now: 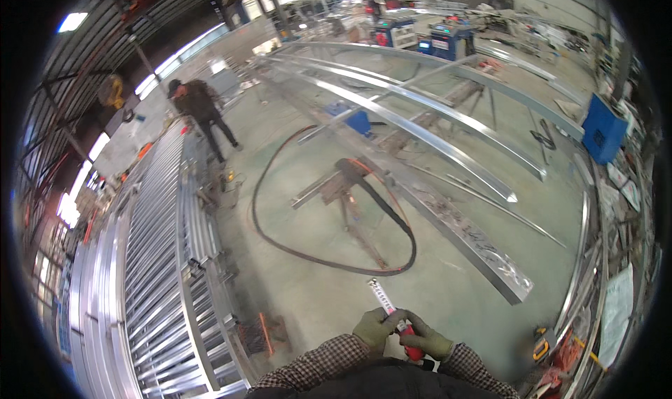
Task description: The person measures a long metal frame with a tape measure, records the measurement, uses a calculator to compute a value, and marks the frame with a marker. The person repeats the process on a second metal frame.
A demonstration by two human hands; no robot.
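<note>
My gloved right hand (428,340) is wrapped round a red tape measure (413,351) in front of my body. A short length of its white blade (382,297) sticks out away from me, over the green floor. Close beside it, my gloved left hand (376,329) is closed on the blade near the case. Both gloves are olive green, with checked sleeves behind them. Beyond the blade's end, a thick black hose (329,266) loops across the floor around a rusty metal stand (339,185).
A long steel beam (483,248) runs diagonally at right, beside shiny metal profiles (448,157). Stacked metal railings (157,259) line the left, where another person (203,108) stands bent over. Blue machines (448,42) stand at the back. A yellow-and-black tool (540,346) lies at lower right.
</note>
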